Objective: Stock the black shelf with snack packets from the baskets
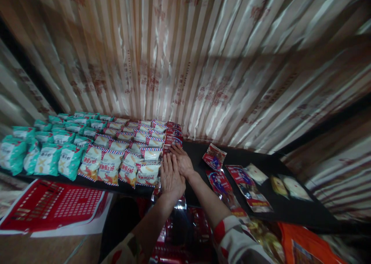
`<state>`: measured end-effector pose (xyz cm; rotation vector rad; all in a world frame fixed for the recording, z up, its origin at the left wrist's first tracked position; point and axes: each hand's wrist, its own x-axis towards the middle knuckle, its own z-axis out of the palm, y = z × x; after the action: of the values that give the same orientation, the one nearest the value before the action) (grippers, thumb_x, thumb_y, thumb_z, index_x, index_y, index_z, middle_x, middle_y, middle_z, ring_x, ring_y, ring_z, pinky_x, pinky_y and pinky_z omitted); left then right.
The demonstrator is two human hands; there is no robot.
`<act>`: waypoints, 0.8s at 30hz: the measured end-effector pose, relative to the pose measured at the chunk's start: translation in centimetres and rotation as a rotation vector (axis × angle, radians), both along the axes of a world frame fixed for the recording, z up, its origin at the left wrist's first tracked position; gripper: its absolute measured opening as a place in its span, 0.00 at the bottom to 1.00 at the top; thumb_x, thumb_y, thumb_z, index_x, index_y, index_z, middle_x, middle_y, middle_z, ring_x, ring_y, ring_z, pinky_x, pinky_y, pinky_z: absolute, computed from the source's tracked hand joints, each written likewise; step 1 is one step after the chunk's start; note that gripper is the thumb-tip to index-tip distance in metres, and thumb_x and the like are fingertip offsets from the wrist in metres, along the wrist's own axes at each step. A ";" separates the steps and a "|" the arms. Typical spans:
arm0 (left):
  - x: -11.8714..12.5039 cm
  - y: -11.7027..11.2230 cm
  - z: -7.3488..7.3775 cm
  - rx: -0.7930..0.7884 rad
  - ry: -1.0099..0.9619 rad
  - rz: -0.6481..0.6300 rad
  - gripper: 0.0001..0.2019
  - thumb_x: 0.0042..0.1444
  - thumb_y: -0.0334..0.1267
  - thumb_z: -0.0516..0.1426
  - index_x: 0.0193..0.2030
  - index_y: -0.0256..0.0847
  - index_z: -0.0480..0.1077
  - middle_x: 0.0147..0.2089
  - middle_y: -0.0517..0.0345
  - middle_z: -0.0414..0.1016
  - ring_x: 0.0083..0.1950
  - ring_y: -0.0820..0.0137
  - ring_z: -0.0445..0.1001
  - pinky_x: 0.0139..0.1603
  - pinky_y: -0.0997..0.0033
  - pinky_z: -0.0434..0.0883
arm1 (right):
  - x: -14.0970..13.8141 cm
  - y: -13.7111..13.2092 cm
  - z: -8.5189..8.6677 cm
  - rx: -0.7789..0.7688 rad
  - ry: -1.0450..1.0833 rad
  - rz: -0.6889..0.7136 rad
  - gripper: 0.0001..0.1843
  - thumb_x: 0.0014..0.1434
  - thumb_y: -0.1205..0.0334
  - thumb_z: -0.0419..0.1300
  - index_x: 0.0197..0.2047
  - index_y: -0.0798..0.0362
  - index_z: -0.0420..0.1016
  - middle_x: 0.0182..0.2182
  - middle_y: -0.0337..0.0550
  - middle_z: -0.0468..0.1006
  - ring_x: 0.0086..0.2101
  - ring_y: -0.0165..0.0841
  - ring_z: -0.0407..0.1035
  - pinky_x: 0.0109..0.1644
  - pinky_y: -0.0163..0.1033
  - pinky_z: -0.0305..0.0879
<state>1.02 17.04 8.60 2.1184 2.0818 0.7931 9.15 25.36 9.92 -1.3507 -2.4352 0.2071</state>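
Both hands rest on a column of red snack packets [174,139] at the right end of the rows of bags. My left hand [171,177] lies flat, its fingers stretched forward over the nearest packets. Partly beside and behind it, my right hand [183,161] is also flat, fingertips on a red packet. Most of the packets beneath are hidden by the hands. To the left, touching the column, stand rows of white snack bags [108,166] with striped edges. Further left are several teal snack bags [48,159].
Loose red packets [248,188] lie on the black shelf [290,208] to the right, near pale pouches [295,188]. A red basket [58,206] is below left, an orange bag [304,244] at lower right. A patterned curtain [185,63] hangs behind.
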 end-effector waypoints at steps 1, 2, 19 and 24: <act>0.0 0.0 0.0 -0.005 0.003 0.001 0.38 0.49 0.37 0.52 0.67 0.29 0.47 0.69 0.39 0.45 0.70 0.54 0.38 0.67 0.51 0.45 | 0.0 0.0 -0.1 0.002 -0.003 0.000 0.21 0.61 0.61 0.50 0.57 0.52 0.68 0.59 0.47 0.65 0.62 0.38 0.50 0.66 0.48 0.47; 0.0 -0.1 0.0 -0.011 0.007 0.002 0.38 0.49 0.37 0.52 0.67 0.30 0.47 0.70 0.39 0.45 0.70 0.54 0.38 0.67 0.50 0.45 | 0.0 0.0 -0.1 0.006 -0.004 -0.002 0.21 0.61 0.61 0.50 0.57 0.52 0.68 0.60 0.47 0.64 0.63 0.38 0.50 0.66 0.48 0.47; 0.2 -0.2 0.3 -0.049 0.050 0.020 0.37 0.49 0.36 0.52 0.67 0.31 0.47 0.69 0.40 0.46 0.70 0.54 0.39 0.66 0.48 0.47 | 0.0 0.1 -0.7 0.005 -0.021 -0.040 0.25 0.62 0.60 0.49 0.62 0.52 0.61 0.63 0.46 0.58 0.64 0.35 0.45 0.64 0.44 0.50; 0.2 -0.2 0.4 -0.064 0.046 0.010 0.37 0.50 0.37 0.51 0.67 0.30 0.47 0.69 0.40 0.47 0.70 0.53 0.40 0.65 0.48 0.49 | 0.0 0.0 -0.6 -0.024 -0.026 -0.060 0.24 0.63 0.60 0.48 0.62 0.51 0.61 0.63 0.45 0.58 0.64 0.35 0.45 0.63 0.44 0.51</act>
<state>1.22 16.83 9.01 2.1149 2.1120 0.6754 9.12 25.36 9.31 -1.4424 -2.4169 0.2052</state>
